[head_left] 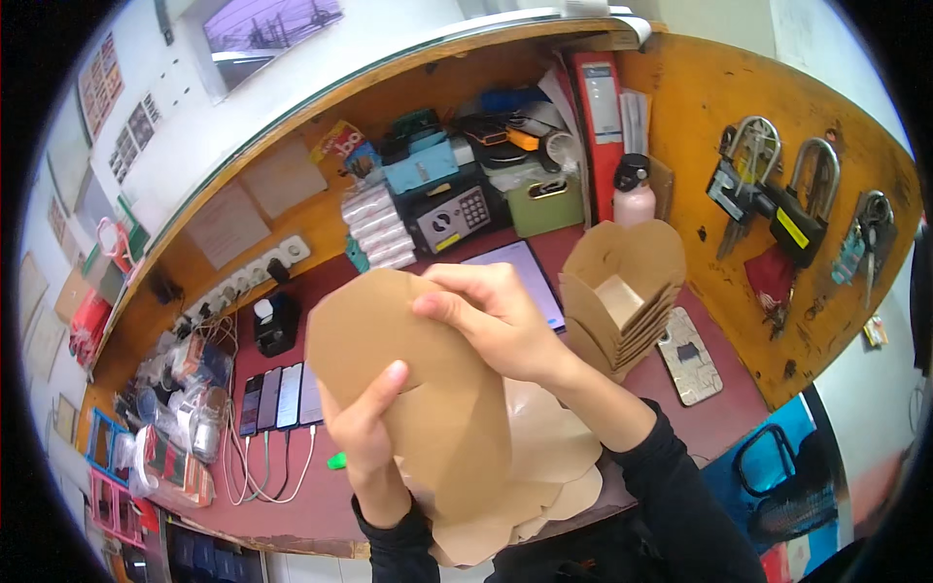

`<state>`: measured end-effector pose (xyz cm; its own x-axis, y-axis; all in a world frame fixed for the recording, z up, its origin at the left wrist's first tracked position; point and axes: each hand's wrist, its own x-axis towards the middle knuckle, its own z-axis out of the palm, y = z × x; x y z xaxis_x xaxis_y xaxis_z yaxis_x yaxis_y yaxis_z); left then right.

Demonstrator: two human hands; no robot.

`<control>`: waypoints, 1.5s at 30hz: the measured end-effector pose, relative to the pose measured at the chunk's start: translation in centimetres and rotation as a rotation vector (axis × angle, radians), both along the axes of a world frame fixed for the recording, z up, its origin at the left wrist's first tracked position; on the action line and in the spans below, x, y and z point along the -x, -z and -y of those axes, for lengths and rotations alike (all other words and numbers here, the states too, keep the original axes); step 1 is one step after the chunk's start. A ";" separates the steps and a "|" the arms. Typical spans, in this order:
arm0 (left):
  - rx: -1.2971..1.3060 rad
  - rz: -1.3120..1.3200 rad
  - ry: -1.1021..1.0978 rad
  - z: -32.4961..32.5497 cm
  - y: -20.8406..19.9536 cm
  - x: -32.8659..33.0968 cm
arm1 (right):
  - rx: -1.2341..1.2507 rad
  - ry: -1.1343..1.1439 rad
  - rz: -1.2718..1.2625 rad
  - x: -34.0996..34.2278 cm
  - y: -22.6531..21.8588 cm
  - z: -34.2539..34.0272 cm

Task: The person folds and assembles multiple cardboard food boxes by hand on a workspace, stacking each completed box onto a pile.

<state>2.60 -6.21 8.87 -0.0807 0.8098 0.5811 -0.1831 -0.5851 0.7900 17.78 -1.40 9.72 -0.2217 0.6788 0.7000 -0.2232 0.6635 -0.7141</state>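
A brown cardboard box blank is held up in front of me between both hands. My left hand grips its left edge, thumb pressed on the face and fingers hidden behind. At the upper right edge my right hand pinches the card between thumb and fingers. Flat cardboard blanks with rounded flaps lie in a pile below it, at the table's near edge. To the right of my right hand stands a nested stack of folded cardboard boxes, open at the top.
Several phones with charging cables lie at the left. A tablet lies partly behind my right hand, and a patterned phone case beside the box stack. A small safe, a pink bottle and a red binder line the back.
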 end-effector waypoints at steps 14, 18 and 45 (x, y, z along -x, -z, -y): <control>-0.218 -0.617 -0.211 -0.5 -1.4 1.2 | -0.567 1.097 -0.085 -2.9 -2.1 -0.8; -0.375 -0.500 -0.334 0.8 -2.0 0.9 | -0.777 0.965 0.544 -1.4 -1.8 1.4; 0.195 0.231 0.419 -2.8 0.1 2.6 | -0.425 -0.113 0.055 -1.2 0.3 -2.1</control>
